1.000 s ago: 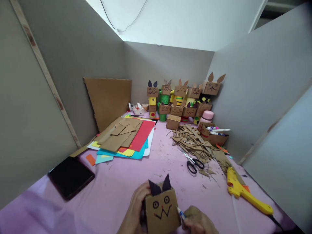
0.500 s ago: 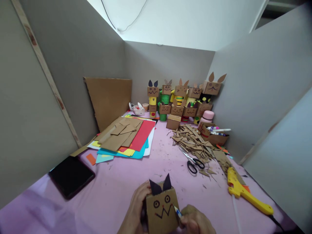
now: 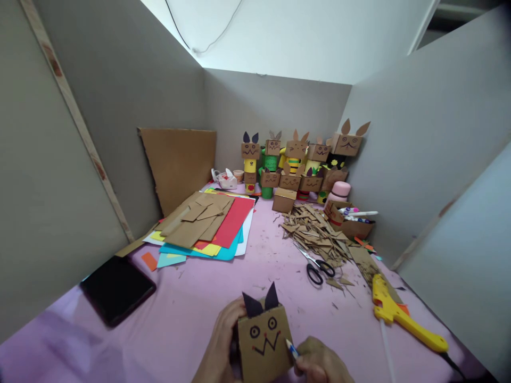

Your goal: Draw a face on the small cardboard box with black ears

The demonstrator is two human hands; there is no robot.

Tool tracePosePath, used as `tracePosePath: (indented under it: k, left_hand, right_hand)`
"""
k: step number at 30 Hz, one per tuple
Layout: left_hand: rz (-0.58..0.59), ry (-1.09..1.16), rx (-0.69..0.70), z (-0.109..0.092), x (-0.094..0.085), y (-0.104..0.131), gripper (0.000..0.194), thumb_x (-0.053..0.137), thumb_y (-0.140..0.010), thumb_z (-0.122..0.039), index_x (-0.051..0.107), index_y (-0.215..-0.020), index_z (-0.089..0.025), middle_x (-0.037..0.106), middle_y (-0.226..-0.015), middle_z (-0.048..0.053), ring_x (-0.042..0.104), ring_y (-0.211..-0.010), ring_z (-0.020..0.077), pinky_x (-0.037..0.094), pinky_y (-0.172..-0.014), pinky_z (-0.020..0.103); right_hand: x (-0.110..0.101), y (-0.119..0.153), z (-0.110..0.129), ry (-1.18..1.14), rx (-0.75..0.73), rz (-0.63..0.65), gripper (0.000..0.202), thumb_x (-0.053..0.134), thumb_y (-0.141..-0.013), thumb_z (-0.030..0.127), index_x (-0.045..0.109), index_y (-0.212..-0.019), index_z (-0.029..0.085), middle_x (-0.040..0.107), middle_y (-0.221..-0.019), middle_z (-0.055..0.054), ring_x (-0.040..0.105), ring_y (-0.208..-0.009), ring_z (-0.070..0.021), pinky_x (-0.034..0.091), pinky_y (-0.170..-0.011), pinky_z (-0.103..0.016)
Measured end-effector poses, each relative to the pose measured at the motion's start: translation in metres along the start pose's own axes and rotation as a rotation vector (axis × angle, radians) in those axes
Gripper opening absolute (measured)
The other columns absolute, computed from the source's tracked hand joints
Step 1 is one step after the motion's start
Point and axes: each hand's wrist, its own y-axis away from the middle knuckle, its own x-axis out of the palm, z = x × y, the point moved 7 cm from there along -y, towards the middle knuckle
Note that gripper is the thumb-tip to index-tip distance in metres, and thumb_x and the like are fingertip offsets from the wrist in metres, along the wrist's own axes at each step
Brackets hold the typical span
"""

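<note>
Bench [image 3: 191,314] covered in pink cloth, enclosed by grey partition boards. Brown cardboard sheet [image 3: 178,162] leaning upright against the rear left board. Stack of coloured paper and cardboard pieces [image 3: 207,223] lying flat at the left centre, with a dark tablet [image 3: 116,288] nearer the front left edge. Group of finished cardboard figures [image 3: 297,159] with box heads and pointed ears standing along the back. Heap of cardboard offcuts [image 3: 319,234] at the right centre; black-handled scissors [image 3: 317,266] lying at its near edge. Yellow glue gun [image 3: 403,316] lying near the front right. Cardboard box head [image 3: 264,343] at the bottom centre, held upright with its drawn face toward the camera; two dark paper ears rise from its top edge. Left hand [image 3: 223,340] closed around the box's left side. Right hand [image 3: 319,364] closed on a pen [image 3: 291,348], whose tip sits at the lower right of the drawn face.
</note>
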Motion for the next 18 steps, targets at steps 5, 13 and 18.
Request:
tracePosePath:
  k: [5, 13, 18]
  left_hand:
    - [-0.031, -0.038, 0.044, -0.0049, -0.001, -0.0017, 0.066, 0.068, -0.062, -0.035, 0.042, -0.121, -0.026, 0.05, -0.123, 0.013, 0.052, -0.11, 0.0334, 0.046, -0.088, 0.047]
    - [-0.019, -0.039, 0.025, -0.0069, 0.0008, -0.0021, 0.065, 0.066, -0.064, -0.035, 0.04, -0.122, -0.025, 0.049, -0.123, 0.012, 0.052, -0.11, 0.0314, 0.046, -0.088, 0.044]
    - [-0.018, -0.051, 0.042, -0.006, 0.0016, -0.0019, 0.066, 0.067, -0.063, -0.039, 0.04, -0.122, -0.026, 0.049, -0.123, 0.011, 0.051, -0.111, 0.0315, 0.045, -0.088, 0.043]
  right_hand:
    - [-0.0007, 0.0061, -0.0047, 0.006, 0.023, -0.075, 0.037, 0.042, -0.085, 0.02, 0.042, -0.048, 0.022, 0.036, -0.032, 0.008, 0.035, -0.024, -0.0063, 0.022, -0.028, -0.022]
    - [0.0016, 0.0002, -0.0011, 0.01, 0.021, -0.029, 0.037, 0.04, -0.086, 0.019, 0.043, -0.049, 0.021, 0.037, -0.034, 0.008, 0.035, -0.025, -0.0062, 0.022, -0.029, -0.022]
    - [0.0019, 0.0006, -0.0029, -0.042, 0.067, 0.064, 0.034, 0.042, -0.085, 0.017, 0.047, -0.052, 0.021, 0.043, -0.038, 0.007, 0.04, -0.03, -0.0069, 0.028, -0.032, -0.02]
